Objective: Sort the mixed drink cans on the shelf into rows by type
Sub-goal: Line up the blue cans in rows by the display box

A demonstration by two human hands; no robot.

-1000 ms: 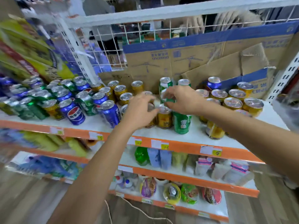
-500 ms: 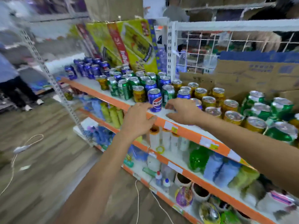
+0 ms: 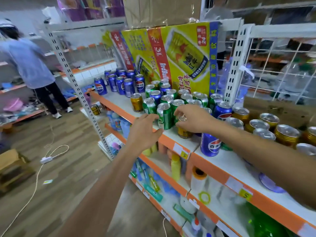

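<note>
Left hand [image 3: 145, 132]: is hovering with fingers spread at the green can's [image 3: 164, 115] left side; whether it is touching cannot be told.
Right hand [image 3: 191, 118]: is curling over the gold can [image 3: 183, 130], pinching its top.
Green can: is standing upright at the shelf's [image 3: 171, 140] front edge, between both hands.
Blue cans [image 3: 119, 81]: are standing grouped at the shelf's far end.

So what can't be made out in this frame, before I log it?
Head view only.
Gold can under the right hand: fingers cover its top, so grip is unclear.
Left hand beside the green can: contact unclear, blurred.
Cans at the right edge: cut off by the frame.
Lower-shelf goods: blurred, labels unreadable.
</note>
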